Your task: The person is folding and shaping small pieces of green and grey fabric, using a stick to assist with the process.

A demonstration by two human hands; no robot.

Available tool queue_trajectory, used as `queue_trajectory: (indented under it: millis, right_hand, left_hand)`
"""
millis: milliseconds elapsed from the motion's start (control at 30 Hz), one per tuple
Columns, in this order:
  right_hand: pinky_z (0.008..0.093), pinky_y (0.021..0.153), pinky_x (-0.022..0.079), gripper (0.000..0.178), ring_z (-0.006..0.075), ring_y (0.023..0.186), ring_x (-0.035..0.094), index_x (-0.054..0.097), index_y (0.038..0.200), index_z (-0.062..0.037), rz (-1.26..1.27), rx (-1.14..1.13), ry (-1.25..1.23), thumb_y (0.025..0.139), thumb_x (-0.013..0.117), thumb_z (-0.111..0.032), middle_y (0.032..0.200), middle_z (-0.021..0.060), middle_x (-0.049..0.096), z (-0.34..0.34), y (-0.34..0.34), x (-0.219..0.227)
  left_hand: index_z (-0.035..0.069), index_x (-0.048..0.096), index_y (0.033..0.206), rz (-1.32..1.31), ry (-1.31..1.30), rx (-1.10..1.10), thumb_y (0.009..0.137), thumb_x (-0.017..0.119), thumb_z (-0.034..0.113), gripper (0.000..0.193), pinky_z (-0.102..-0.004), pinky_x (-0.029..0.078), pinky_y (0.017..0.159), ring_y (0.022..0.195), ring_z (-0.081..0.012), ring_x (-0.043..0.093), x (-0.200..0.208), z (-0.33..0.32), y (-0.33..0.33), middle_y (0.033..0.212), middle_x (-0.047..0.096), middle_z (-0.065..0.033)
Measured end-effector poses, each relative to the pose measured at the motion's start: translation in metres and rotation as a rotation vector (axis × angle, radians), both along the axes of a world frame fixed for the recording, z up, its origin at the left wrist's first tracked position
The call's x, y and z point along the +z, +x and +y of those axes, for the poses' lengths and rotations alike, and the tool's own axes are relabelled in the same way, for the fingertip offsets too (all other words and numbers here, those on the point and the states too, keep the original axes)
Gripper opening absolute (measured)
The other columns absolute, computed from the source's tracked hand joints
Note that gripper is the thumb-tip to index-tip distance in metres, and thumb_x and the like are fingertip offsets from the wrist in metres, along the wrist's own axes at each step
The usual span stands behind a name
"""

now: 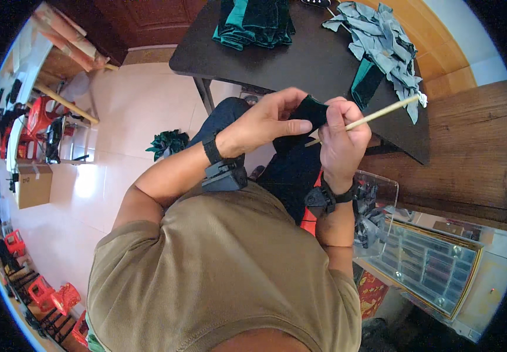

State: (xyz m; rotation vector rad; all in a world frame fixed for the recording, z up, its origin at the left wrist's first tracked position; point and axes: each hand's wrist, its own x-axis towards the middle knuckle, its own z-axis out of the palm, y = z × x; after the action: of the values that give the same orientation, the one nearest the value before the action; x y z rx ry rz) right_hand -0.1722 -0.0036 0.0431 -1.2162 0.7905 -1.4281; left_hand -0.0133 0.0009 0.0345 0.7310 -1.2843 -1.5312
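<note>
A piece of dark green velvet fabric (312, 111) is stretched between my two hands, above my lap at the near edge of the table. My left hand (265, 122) pinches its left side between thumb and fingers. My right hand (345, 138) is closed round a thin pale wooden stick (385, 110) and also grips the right side of the fabric. The stick slants up to the right, with something white at its far end. How the fabric and stick meet inside my right hand is hidden by the fingers.
On the dark table (318, 56) are a stack of green velvet pieces (253, 26), a heap of grey-green fabric pieces (377, 41) and one green velvet strip (367, 82). A green bundle (168, 144) lies on the floor. A clear plastic bin (377, 217) stands at my right.
</note>
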Motion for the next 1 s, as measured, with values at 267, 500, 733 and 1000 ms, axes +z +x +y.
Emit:
queue_trajectory:
  millis: [267, 500, 733, 1000]
  right_hand:
    - [0.0151, 0.047, 0.032, 0.006, 0.0009, 0.054, 0.042, 0.058, 0.085, 0.0006, -0.011, 0.016, 0.084, 0.082, 0.061, -0.004, 0.067, -0.0037, 0.051, 0.003, 0.004, 0.004]
    - [0.0153, 0.051, 0.037, 0.01, 0.0016, 0.057, 0.047, 0.056, 0.075, -0.0007, 0.268, -0.035, -0.137, 0.077, 0.065, 0.0, 0.07, -0.0026, 0.051, -0.003, 0.019, -0.002]
    - [0.0196, 0.053, 0.038, 0.011, 0.0057, 0.059, 0.047, 0.055, 0.078, -0.0005, 0.451, -0.065, -0.248, 0.082, 0.062, -0.008, 0.071, 0.0006, 0.052, -0.001, 0.021, 0.002]
    - [0.0278, 0.058, 0.039, 0.014, 0.0186, 0.06, 0.048, 0.053, 0.082, 0.0015, 0.798, -0.119, -0.189, 0.089, 0.048, -0.01, 0.066, 0.0096, 0.048, 0.037, -0.019, -0.004]
  left_hand:
    - [0.004, 0.061, 0.104, 0.342, 0.147, -0.074, 0.089, 0.054, 0.014, 0.019, -0.0178, 0.043, 0.064, 0.071, -0.003, 0.052, -0.019, -0.011, -0.005, 0.087, 0.061, 0.0027]
    - [0.01, 0.05, 0.083, 0.572, 0.49, -0.283, 0.094, 0.045, 0.027, 0.021, -0.0186, 0.025, 0.041, 0.047, -0.0039, 0.031, -0.02, -0.003, -0.001, 0.059, 0.037, 0.0059]
    - [0.007, 0.047, 0.075, 0.743, 0.564, -0.378, 0.094, 0.039, 0.028, 0.029, -0.019, 0.021, 0.041, 0.045, -0.0053, 0.026, -0.029, -0.004, 0.002, 0.057, 0.03, 0.0055]
    - [0.007, 0.045, 0.082, 1.135, 0.351, -0.438, 0.091, 0.039, 0.018, 0.016, -0.0209, 0.027, 0.044, 0.047, -0.0085, 0.029, -0.026, -0.031, 0.019, 0.06, 0.032, 0.0013]
